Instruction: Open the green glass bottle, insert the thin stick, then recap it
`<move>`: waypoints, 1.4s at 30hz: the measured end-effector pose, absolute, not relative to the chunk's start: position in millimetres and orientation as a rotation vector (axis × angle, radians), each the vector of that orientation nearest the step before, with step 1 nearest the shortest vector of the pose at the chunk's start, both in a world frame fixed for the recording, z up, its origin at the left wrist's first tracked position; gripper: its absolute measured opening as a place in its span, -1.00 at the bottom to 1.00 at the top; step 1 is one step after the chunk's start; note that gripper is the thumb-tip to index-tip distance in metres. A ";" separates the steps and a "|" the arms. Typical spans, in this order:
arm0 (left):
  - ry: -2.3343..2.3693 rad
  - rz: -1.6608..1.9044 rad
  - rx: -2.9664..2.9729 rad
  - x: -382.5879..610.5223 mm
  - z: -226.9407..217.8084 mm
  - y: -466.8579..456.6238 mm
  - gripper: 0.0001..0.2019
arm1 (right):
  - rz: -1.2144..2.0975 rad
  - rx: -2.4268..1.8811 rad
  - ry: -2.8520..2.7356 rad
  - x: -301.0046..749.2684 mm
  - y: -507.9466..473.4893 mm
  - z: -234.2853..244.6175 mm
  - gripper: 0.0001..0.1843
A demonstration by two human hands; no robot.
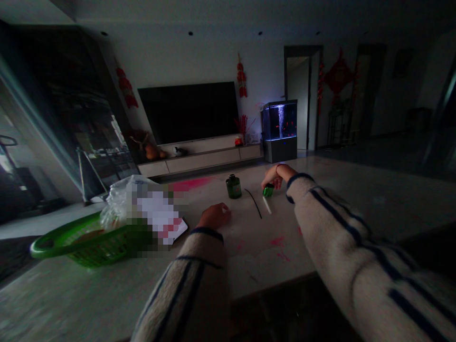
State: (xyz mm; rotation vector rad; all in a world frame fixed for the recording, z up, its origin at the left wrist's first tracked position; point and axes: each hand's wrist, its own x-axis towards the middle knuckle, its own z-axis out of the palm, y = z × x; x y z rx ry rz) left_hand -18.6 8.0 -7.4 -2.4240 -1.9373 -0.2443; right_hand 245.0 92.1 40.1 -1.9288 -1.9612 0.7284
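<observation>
At the far part of the table, my right hand (273, 176) reaches down with its fingers closed on a small shiny green object (268, 190), whose kind I cannot make out. Just below it lies a short white stick (267, 205). A thin dark curved strip (254, 203) rests to the left of the stick. Further left, a dark green glass bottle (234, 187) stands upright with no cap on its neck. My left hand (215, 216) is on the table in front of the bottle, fingers curled in. A small pale spot shows at its fingertips; what it holds, if anything, is unclear.
A green plastic basket (96, 249) with a clear plastic bag (123, 197) sits at the left. Beside it is a phone (180, 230), partly blurred out. Pink stains (278, 241) mark the pale table (256, 270). A lit aquarium (280, 121) and a television (188, 111) are beyond.
</observation>
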 end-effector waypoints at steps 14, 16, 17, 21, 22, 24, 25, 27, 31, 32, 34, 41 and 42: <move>-1.959 -0.238 -2.428 -16.6 -5.5 5.9 -0.65 | 0.638 -1.004 -1.614 155.6 120.7 67.6 -0.69; -1.963 -0.243 -2.425 -16.2 -5.8 5.7 -0.65 | 0.540 -1.081 -1.608 141.9 124.8 62.5 -0.71; -1.964 -0.245 -2.420 -16.0 -6.2 5.8 -0.65 | 0.482 -1.126 -1.612 136.4 126.8 59.2 -0.71; -1.965 -0.262 -2.418 -15.5 -7.6 6.5 -0.66 | 0.420 -1.204 -1.618 126.1 130.3 46.3 -0.59; -1.970 -0.263 -2.420 -15.5 -7.7 6.7 -0.66 | 0.468 -1.188 -1.608 126.0 129.7 44.2 -0.55; -1.977 -0.258 -2.426 -15.8 -7.5 6.6 -0.66 | 0.617 -1.113 -1.583 127.2 127.7 41.5 -0.48; -1.975 -0.255 -2.428 -15.9 -7.2 6.5 -0.66 | 0.702 -1.059 -1.572 128.0 126.7 40.6 -0.47; -1.973 -0.258 -2.439 -16.3 -6.5 6.0 -0.65 | 0.846 -0.935 -1.552 129.0 125.5 38.5 -0.47; -1.980 -0.272 -2.437 -16.0 -5.6 4.7 -0.67 | 0.987 -0.804 -1.498 126.9 126.7 31.3 -0.60; -1.976 -0.271 -2.432 -15.7 -5.4 4.5 -0.67 | 1.008 -0.805 -1.487 126.3 127.2 29.5 -0.62; -1.967 -0.266 -2.431 -15.2 -4.9 3.8 -0.67 | 1.043 -0.816 -1.478 126.2 127.9 26.8 -0.66; -1.985 -0.233 -2.436 -13.7 -1.8 0.1 -0.66 | 1.042 -0.898 -1.462 138.8 122.5 28.9 -0.68; -1.982 -0.229 -2.439 -13.6 -1.5 -0.4 -0.66 | 1.023 -0.933 -1.462 141.1 121.6 29.5 -0.67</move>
